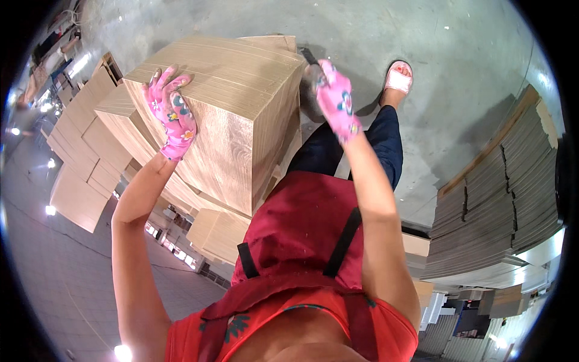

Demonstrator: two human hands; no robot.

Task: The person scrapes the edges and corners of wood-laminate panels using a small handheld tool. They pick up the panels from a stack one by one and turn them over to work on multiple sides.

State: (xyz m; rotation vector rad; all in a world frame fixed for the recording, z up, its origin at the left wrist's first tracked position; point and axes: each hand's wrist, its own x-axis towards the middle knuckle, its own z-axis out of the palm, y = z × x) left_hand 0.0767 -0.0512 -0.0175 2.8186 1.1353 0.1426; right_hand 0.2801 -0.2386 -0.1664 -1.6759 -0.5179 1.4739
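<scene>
My left hand (172,111), in a pink floral glove, lies with fingers spread over the top edge of a stack of wood-grain panels (214,148). The palm is against the stack's near side. My right hand (336,99), in a matching glove, is closed round a small hand tool (309,57) with a dark, narrow end. It is held beside the stack's right corner. Motion blur and the fingers hide the tool's kind, and whether it touches the panels cannot be made out.
More panel stacks (90,151) stand to the left. On the right, a tall stack of flat grey-brown sheets (500,187) rises from the concrete floor (458,36). My foot in a pink sandal (398,78) is on the floor right of the panels. Someone (45,75) is at the far left.
</scene>
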